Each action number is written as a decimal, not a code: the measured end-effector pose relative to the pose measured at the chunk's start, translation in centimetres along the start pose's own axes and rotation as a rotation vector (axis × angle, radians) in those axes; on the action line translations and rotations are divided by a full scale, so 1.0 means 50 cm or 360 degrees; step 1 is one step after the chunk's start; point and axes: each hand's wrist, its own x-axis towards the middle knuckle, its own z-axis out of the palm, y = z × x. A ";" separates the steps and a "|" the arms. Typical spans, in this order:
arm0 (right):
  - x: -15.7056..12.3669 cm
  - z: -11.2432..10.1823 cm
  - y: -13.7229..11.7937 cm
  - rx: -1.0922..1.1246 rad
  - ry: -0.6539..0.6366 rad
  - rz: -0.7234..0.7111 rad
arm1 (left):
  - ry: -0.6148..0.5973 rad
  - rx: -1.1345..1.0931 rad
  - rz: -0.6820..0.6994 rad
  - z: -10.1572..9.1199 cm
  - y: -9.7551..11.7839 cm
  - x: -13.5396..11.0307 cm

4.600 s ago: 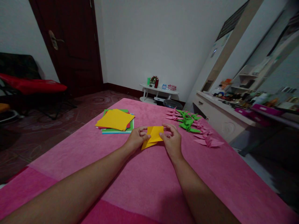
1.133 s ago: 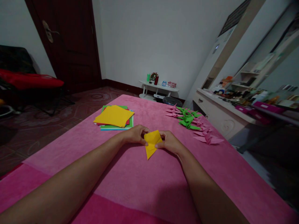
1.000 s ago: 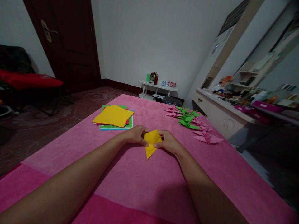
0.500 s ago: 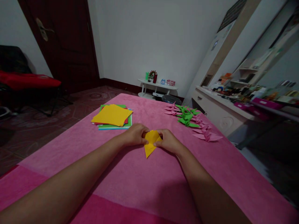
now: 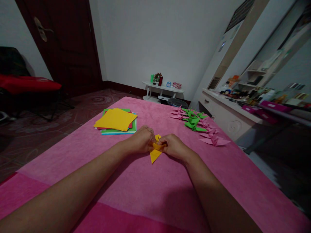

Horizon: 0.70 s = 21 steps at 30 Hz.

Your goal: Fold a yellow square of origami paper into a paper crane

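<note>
A partly folded sheet of yellow origami paper (image 5: 155, 156) lies on the pink cloth (image 5: 136, 191), one pointed corner facing me. From the left, my left hand (image 5: 143, 139) grips its edge with bent fingers. On the other side my right hand (image 5: 173, 145) pinches the opposite edge between thumb and fingers. Between the hands a flap is raised into a curved band, and a small split tip shows beyond it. Some fingertips are hidden behind the paper.
A stack of coloured paper (image 5: 116, 119), yellow on top, lies at the left. Folded green paper cranes (image 5: 193, 123) and pink paper cranes (image 5: 214, 139) sit at the right. Past the table's right edge stands a cluttered dresser (image 5: 233, 119); a low white shelf (image 5: 165, 88) is beyond.
The yellow paper's upper layer was flat and is now lifted and bent into a band. Both hands have closed in around it, fingers more curled. The camera view has shifted slightly.
</note>
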 end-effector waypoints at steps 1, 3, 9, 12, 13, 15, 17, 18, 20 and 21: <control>0.000 0.000 0.004 0.0007 -0.0032 0.0003 | -0.0022 0.0056 0.0038 0.001 0.000 0.000; -0.001 -0.002 0.008 0.0008 -0.0085 0.0036 | -0.0084 0.0197 0.0128 0.001 -0.001 0.001; -0.008 -0.018 0.006 0.0155 -0.0163 0.0060 | -0.0132 0.0306 0.0148 -0.002 -0.001 0.002; -0.012 -0.029 0.008 0.0224 -0.0206 0.0068 | -0.0163 0.0331 0.0146 -0.004 -0.001 0.004; -0.013 -0.033 0.010 0.0245 -0.0206 0.0084 | -0.0175 0.0335 0.0147 -0.004 -0.002 0.005; -0.015 -0.038 0.015 0.0287 -0.0201 0.0131 | -0.0196 0.0338 0.0158 -0.003 -0.003 0.006; -0.017 -0.041 0.018 0.0313 -0.0187 0.0171 | -0.0212 0.0329 0.0167 -0.002 -0.004 0.007; -0.018 -0.042 0.019 0.0314 -0.0179 0.0179 | -0.0215 0.0324 0.0163 -0.002 -0.004 0.007; -0.018 -0.042 0.019 0.0268 -0.0156 0.0166 | -0.0218 0.0311 0.0145 -0.001 -0.004 0.006; -0.019 -0.041 0.018 0.0225 -0.0139 0.0149 | -0.0222 0.0299 0.0139 -0.001 -0.005 0.006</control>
